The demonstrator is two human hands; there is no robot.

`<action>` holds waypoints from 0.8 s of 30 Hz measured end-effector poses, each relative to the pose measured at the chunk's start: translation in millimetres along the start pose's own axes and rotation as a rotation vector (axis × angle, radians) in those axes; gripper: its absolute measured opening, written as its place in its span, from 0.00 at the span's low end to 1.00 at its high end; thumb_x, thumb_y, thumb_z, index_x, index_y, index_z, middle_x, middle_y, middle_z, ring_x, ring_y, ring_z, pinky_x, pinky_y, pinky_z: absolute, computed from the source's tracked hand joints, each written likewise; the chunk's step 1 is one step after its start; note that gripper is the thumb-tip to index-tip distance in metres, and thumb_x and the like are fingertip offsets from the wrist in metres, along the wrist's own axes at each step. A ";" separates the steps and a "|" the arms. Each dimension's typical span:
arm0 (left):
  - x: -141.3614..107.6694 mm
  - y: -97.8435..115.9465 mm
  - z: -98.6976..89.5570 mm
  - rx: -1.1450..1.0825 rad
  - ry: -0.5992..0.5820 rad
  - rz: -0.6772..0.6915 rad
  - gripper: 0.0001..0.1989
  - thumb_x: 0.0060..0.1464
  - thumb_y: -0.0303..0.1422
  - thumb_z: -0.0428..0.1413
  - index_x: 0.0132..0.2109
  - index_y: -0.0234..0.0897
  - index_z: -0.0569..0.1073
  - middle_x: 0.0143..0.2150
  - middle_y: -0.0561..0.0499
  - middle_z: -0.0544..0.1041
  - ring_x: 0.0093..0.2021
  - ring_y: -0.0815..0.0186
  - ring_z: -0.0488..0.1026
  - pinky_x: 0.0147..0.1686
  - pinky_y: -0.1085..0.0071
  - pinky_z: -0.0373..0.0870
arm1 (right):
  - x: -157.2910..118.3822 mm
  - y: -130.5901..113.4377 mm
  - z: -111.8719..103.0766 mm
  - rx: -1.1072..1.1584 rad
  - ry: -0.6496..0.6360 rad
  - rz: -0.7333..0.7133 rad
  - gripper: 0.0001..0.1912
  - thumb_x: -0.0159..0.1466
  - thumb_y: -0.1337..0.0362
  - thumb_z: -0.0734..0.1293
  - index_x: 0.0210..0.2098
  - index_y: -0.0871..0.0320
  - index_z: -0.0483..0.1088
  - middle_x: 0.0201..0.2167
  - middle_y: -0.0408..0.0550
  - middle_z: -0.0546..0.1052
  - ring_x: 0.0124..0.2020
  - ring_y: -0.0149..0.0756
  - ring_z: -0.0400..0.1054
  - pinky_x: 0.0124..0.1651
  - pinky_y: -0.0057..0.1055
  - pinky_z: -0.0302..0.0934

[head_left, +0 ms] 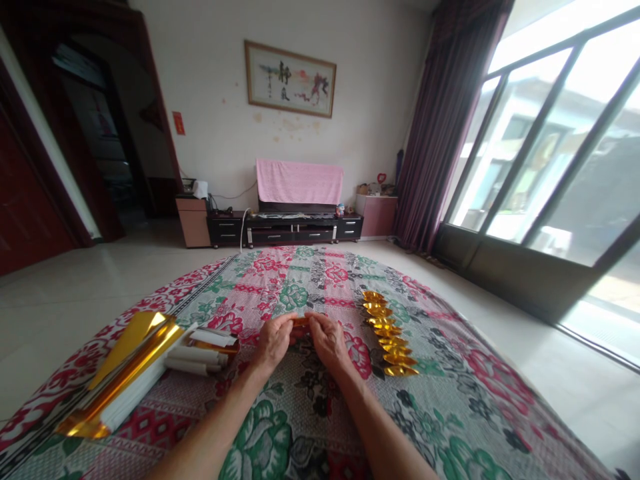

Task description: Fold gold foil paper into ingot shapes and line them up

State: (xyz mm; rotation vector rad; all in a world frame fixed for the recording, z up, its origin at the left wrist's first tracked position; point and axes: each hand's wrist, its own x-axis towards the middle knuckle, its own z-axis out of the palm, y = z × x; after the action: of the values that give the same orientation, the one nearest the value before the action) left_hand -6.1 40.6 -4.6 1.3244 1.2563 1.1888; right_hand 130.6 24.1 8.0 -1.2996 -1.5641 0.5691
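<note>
Between my two hands, above the middle of the cloth, is a small folded piece of gold foil paper [301, 322]. My left hand [274, 340] pinches its left end between thumb and fingers. At the other end, my right hand [329, 339] has the same kind of pinch; the fingers under the paper are partly hidden. Off to the right, several boat-shaped gold paper ingots [391, 331] lie in a slanting row. To the left are a pile of gold foil sheets [131, 363] and several rolled papers [197, 357] with white outsides and some gold showing.
A flowered cloth [295, 293] covers the round-edged surface under my hands. Beyond it stand a low black cabinet [293, 235] and a pink cloth [300, 181] draped over something. A purple curtain [440, 120] hangs by the large windows on the right.
</note>
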 end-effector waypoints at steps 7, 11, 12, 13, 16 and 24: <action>1.5 -4.0 0.6 0.026 -0.010 0.022 0.19 0.53 0.31 0.45 0.50 0.30 0.71 0.33 0.46 0.80 0.31 0.64 0.77 0.28 0.71 0.72 | -1.0 -2.6 -0.9 -0.009 0.001 0.022 0.21 0.61 0.57 0.56 0.41 0.60 0.75 0.27 0.46 0.78 0.27 0.34 0.69 0.32 0.26 0.61; 1.8 -4.7 0.7 0.061 0.037 0.034 0.19 0.53 0.31 0.45 0.50 0.30 0.71 0.35 0.45 0.80 0.32 0.64 0.77 0.29 0.72 0.72 | -1.3 -0.7 -0.4 -0.001 -0.024 -0.020 0.19 0.61 0.58 0.57 0.41 0.59 0.75 0.29 0.46 0.78 0.30 0.34 0.71 0.33 0.25 0.61; 1.8 -4.8 0.6 0.072 0.048 0.039 0.19 0.53 0.31 0.45 0.49 0.30 0.71 0.36 0.45 0.80 0.33 0.64 0.77 0.29 0.72 0.72 | -1.2 0.3 0.0 0.005 -0.028 -0.031 0.19 0.61 0.58 0.57 0.40 0.58 0.75 0.30 0.46 0.78 0.30 0.34 0.71 0.34 0.25 0.61; 1.8 -4.8 0.5 0.081 0.049 0.043 0.19 0.53 0.31 0.45 0.49 0.30 0.71 0.37 0.45 0.80 0.33 0.64 0.77 0.29 0.73 0.72 | -1.0 1.4 0.5 0.010 -0.026 -0.034 0.19 0.61 0.58 0.56 0.40 0.58 0.75 0.30 0.46 0.78 0.30 0.34 0.71 0.34 0.25 0.62; 1.2 -4.1 0.3 0.092 0.013 0.059 0.19 0.53 0.31 0.45 0.50 0.31 0.71 0.37 0.46 0.80 0.33 0.64 0.77 0.29 0.73 0.72 | -0.5 4.0 1.9 0.014 0.001 -0.013 0.20 0.62 0.58 0.55 0.41 0.59 0.75 0.29 0.46 0.78 0.29 0.34 0.71 0.34 0.26 0.62; 1.8 -4.9 0.1 0.148 0.074 0.080 0.17 0.53 0.31 0.46 0.47 0.33 0.73 0.41 0.47 0.79 0.39 0.64 0.76 0.34 0.72 0.73 | -1.7 2.5 1.8 -0.027 -0.003 -0.025 0.18 0.61 0.59 0.56 0.39 0.56 0.76 0.27 0.44 0.78 0.28 0.34 0.70 0.33 0.25 0.62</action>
State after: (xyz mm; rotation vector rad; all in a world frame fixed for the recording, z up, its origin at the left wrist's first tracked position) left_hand -6.4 42.6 -9.4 1.4620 1.3779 1.2290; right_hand 130.1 23.7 4.5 -1.2980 -1.5926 0.5363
